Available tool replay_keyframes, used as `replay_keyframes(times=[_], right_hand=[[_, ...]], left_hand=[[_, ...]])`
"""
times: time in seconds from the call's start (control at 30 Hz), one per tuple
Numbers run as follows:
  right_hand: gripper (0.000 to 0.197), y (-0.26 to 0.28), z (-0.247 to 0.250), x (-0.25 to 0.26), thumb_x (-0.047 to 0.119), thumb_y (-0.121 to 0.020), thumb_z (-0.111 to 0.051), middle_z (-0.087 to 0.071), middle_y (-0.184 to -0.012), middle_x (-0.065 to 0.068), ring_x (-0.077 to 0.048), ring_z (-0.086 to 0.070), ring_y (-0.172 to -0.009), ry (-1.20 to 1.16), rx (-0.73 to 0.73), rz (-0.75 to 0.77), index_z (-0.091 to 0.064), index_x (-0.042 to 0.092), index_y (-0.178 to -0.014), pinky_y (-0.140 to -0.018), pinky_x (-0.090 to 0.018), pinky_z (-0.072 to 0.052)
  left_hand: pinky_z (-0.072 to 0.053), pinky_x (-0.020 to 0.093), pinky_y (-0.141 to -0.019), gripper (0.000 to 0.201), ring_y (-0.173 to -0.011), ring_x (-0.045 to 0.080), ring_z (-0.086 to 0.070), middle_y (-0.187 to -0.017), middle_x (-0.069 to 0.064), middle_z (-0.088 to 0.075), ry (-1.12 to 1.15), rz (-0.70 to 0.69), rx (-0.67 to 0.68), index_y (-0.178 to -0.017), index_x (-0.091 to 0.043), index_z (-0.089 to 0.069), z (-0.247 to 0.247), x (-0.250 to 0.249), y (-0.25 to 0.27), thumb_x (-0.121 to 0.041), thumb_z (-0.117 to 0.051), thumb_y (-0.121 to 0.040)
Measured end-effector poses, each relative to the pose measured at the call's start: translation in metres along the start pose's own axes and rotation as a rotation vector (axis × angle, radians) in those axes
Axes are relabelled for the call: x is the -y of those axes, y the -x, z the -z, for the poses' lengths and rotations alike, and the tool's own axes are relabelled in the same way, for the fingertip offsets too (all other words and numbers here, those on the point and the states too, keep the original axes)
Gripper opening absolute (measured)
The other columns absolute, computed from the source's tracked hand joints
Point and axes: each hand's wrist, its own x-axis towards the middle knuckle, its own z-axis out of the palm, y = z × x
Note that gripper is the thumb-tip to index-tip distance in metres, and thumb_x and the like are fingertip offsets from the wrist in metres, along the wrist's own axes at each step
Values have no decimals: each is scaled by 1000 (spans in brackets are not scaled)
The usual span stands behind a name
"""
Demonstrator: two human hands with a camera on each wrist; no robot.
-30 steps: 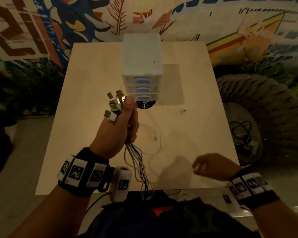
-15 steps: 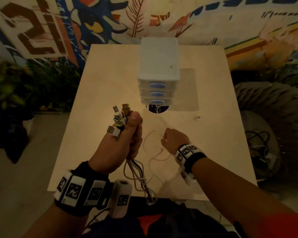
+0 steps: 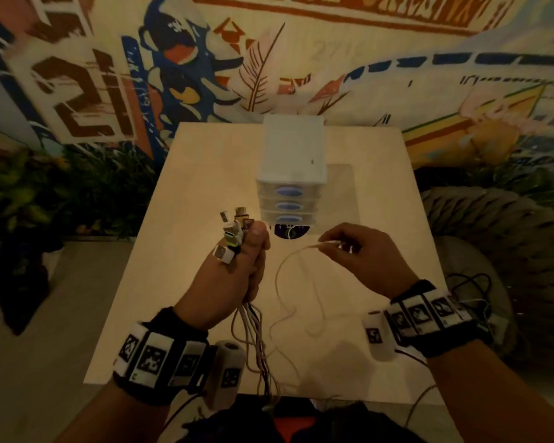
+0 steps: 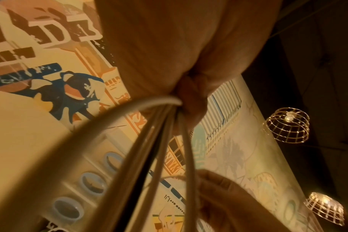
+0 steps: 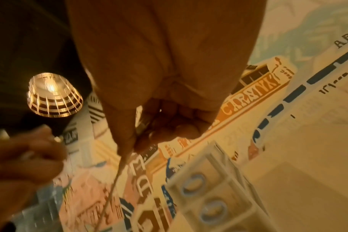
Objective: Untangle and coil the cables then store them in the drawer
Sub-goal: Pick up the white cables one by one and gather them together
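My left hand (image 3: 247, 266) is raised over the table and grips a bundle of cables (image 3: 253, 334), whose USB plugs (image 3: 232, 228) stick up above the fist while the cords hang down past the table's near edge. In the left wrist view the cords (image 4: 159, 138) run out from under the curled fingers. My right hand (image 3: 343, 247) pinches the plug end of a thin white cable (image 3: 285, 282), which loops down onto the table. The right wrist view shows that thin cable (image 5: 117, 172) trailing from the pinch. A white three-drawer unit (image 3: 291, 174) stands behind, its drawers closed.
The light wooden table (image 3: 186, 187) carries a dark round disc (image 3: 290, 232) in front of the drawer unit. A woven pouf (image 3: 499, 238) with more dark cables (image 3: 467, 282) sits to the right. A mural wall stands behind; lamps (image 4: 286, 125) hang above.
My right hand came from the table's near right edge to the middle, picked up the thin white cable's end and lifted it toward the drawers. The left hand has kept holding the bundle.
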Motion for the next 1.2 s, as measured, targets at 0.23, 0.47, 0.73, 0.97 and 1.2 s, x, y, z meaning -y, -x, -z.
replay_keyframes(times=[0.23,0.47,0.73,0.97,1.2], right_hand=[[16,20,40,51,37,-81,-78,-76,-85,10,-17,-67,-72,-217,2,150,-78,30,-96,-71,-39,-54],[18,25,35,54,34,-95,-60,-74,-89,11,-14,-66,-76,-308,12,165,-72,34,-108,-75,-36,-57],[13,17,48,42,14,-91,-63,-75,-91,-2,-15,-67,-79,-515,-92,168,-75,20,-95,-74,-32,-54],[29,30,84,-1,4,-93,-61,-75,-87,6,-11,-65,-78,-537,-287,63,-78,27,-90,-73,-21,-52],[17,68,147,-66,48,-78,-76,-73,-83,10,-9,-64,-80,-480,-706,-226,-76,32,-82,-81,-32,-50]], left_hand=[[-26,24,-43,35,-43,11,-26,-57,-3,-36,-62,20,-11,-89,-16,-60,-35,-8,-15,-40,-41,-106],[-31,27,-48,32,-40,6,-34,-50,-9,-42,-224,-44,9,-84,-28,-62,-43,-2,-20,-42,-43,-107],[-31,25,-53,38,-48,-3,-47,-51,-22,-52,-518,-21,145,-83,-20,-67,-29,-4,-18,-43,-45,-105],[-36,12,-53,35,-52,-6,-54,-59,-25,-60,-554,29,154,-81,-19,-67,-12,0,-21,-44,-53,-100],[-43,8,-72,30,-87,-2,-63,-90,-13,-71,-583,42,121,-74,-31,-66,-7,10,-29,-47,-57,-97]])
